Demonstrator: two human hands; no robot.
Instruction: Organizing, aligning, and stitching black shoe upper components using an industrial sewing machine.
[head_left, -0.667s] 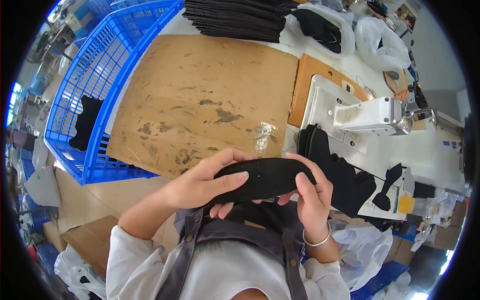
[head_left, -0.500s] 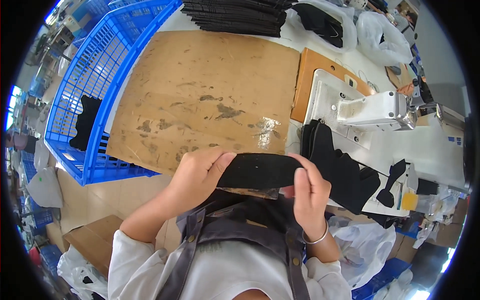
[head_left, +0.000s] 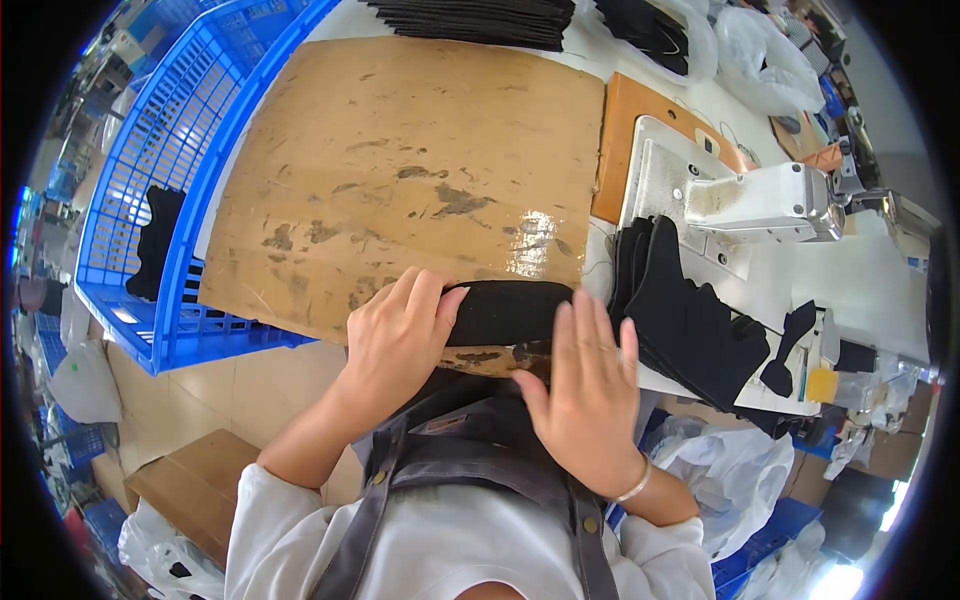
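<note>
A black fabric piece, long with rounded corners, lies at the near edge of the stained brown cardboard sheet. My left hand pinches its left end between thumb and fingers. Over the right end rests my right hand, its fingers stretched out and the thumb apart, touching the piece's edge. Just right of that hand, several black cut fabric pieces stand in an overlapping stack beside the white sewing machine.
A blue plastic basket with black fabric in it stands left of the cardboard. At the back lies a pile of black pieces, near clear plastic bags. A small black piece lies right of the stack. A cardboard box is on the floor.
The black fabric piece went down onto the cardboard's near edge. My right hand turned from gripping its right end to lying flat with fingers straight; my left hand still holds the left end.
</note>
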